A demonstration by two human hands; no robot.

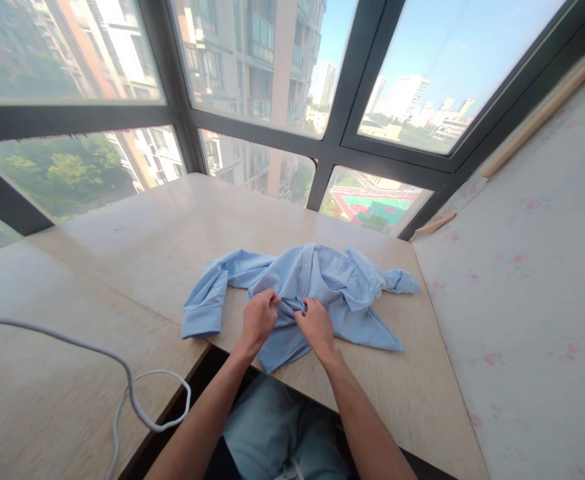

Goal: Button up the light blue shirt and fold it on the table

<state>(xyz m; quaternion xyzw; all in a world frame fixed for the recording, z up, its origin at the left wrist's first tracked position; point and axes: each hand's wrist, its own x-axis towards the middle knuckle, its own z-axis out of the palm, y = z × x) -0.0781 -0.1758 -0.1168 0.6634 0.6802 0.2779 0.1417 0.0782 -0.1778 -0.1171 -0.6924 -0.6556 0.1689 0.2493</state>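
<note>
A light blue button-up shirt (292, 273) lies rumpled on the stone-topped sill in front of me. Its left-hand sleeve bends round with the cuff towards me, and the other sleeve is bunched at the right. Small buttons run down the front placket. Both hands pinch the cloth near the lower front: my left hand (261, 319) is closed on one side of the placket, my right hand (316, 325) on the other, a small gap between them. Folds of fabric sag between my fingertips. Whether a button sits in either pinch is hidden.
A white cable (127, 373) loops over the sill's front edge at the left. Dark-framed windows (330, 150) close off the back, and a flowered wall (522, 293) rises on the right. My legs (282, 427) are below the front edge.
</note>
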